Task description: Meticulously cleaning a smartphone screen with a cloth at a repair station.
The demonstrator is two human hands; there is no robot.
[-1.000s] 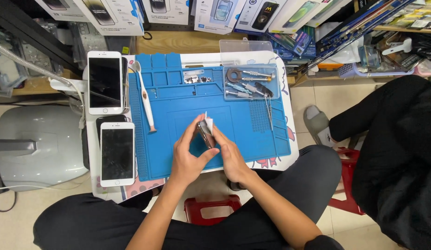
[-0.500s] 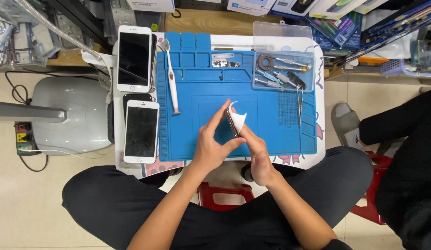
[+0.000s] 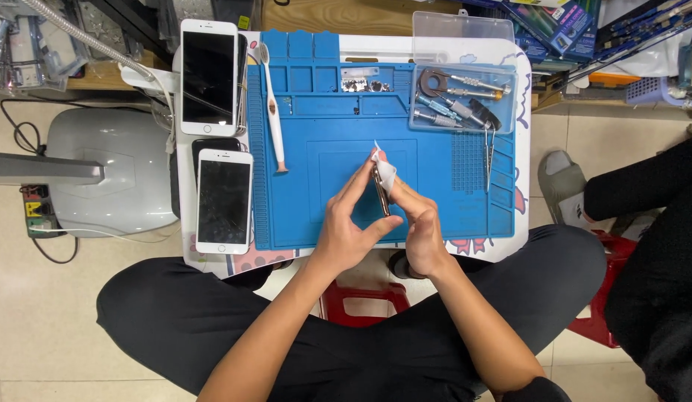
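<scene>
- Phone [image 3: 380,195]: you hold it edge-on above the middle of the blue work mat [image 3: 331,201], so only its thin side shows; which face points where cannot be told.
- White wipe [image 3: 384,170]: a small folded piece at the phone's upper end, touching it.
- Left hand [image 3: 344,231]: your fingers arch up and pinch the phone's left side, thumb low near its bottom edge.
- Right hand [image 3: 419,231]: your fingers close on the phone's right side and press the wipe against it.
- Mat, open room: the recessed centre panel under your hands lies bare on both sides of the phone; the near edge of the mat runs just under your wrists.
- White brush [image 3: 271,104]: lies lengthwise along the mat's left part, well apart from your left hand.
- Clear tool tray [image 3: 465,97]: at the mat's far right corner, holding screwdrivers and a round-headed tool; its lid stands open behind it.
- Tweezers [image 3: 489,152]: just below the tray, on the mat's ribbed right strip.
- Small metal parts [image 3: 361,80]: in a far compartment of the mat.
- Two white smartphones: one [image 3: 208,74] far left, one with a cracked screen [image 3: 223,199] nearer, both off the mat's left edge on the white table [image 3: 186,253].
- Other person: a dark-clothed leg [image 3: 651,216] and a grey slipper [image 3: 560,182] just beyond the table's right edge.
</scene>
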